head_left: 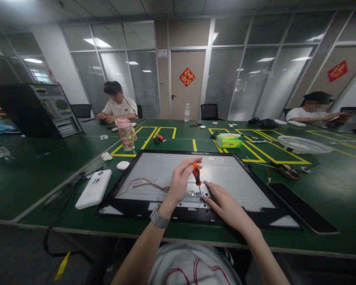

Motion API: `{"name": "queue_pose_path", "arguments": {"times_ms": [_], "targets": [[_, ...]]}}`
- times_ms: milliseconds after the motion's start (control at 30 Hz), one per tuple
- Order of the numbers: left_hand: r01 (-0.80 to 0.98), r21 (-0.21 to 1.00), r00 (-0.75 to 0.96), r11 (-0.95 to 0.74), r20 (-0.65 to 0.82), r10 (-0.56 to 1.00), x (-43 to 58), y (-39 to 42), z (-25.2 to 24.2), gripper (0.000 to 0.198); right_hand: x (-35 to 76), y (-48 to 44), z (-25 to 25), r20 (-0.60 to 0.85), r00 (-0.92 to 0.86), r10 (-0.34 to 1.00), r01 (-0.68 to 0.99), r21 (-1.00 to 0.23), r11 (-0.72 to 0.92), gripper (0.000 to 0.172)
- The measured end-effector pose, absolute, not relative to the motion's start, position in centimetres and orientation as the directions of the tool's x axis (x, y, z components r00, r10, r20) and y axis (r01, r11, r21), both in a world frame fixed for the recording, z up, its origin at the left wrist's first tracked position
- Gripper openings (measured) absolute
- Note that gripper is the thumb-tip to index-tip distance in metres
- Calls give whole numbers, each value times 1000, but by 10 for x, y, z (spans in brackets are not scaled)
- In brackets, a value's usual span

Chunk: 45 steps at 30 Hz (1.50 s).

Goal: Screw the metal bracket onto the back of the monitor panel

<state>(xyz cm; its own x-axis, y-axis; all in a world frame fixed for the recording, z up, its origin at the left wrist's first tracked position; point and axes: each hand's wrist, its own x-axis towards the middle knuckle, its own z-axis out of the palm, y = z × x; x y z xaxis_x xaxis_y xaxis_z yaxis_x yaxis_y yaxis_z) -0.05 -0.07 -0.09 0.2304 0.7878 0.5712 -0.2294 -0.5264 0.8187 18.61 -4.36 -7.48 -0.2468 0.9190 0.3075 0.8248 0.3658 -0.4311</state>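
Head view shows us the left hand closed around the orange handle of a screwdriver, fingers wrapped and thumb on top, with the shaft pointing down at a small metal bracket. The tip and whatever it meets are too small for us to make out. Our right hand lies flat and released just beside that bracket, fingers stretched toward it, and its palm hides part of the black frame. The screwdriver stands over the lower middle of the monitor panel, which lies back-up on the green table. Thin wires run under the left hand, where we lose sight of their ends. The panel's near edge sits close to the table's near edge and is partly covered by both forearms. A white box lies just beside the left corner, and what seems to be a dark flat slab lies near the right corner. Bare metal stays open beyond the hands.
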Motion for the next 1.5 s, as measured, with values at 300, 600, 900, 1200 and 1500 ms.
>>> {"name": "queue_pose_path", "arguments": {"times_ms": [300, 600, 900, 1200, 1500], "targets": [[-154, 800, 167, -580, 599, 783, 0, 0, -2, 20, 187, -43, -77, 332, -247, 910, 817, -433, 380, 51], [-121, 812, 181, -572, 584, 791, -2, 0, -2, 30, 186, -44, -74, 320, -241, 916, 821, -435, 368, 51], [-199, 808, 214, -554, 588, 780, 0, 2, -4, 31, 185, -44, -72, 302, -243, 922, 826, -434, 360, 50], [-123, 797, 175, -592, 604, 777, -1, 0, -2, 25, 185, -44, -71, 311, -244, 919, 819, -441, 367, 50], [-233, 845, 227, -481, 528, 818, 1, 1, -5, 34, 186, -44, -73, 321, -239, 916, 814, -449, 369, 51]]}}
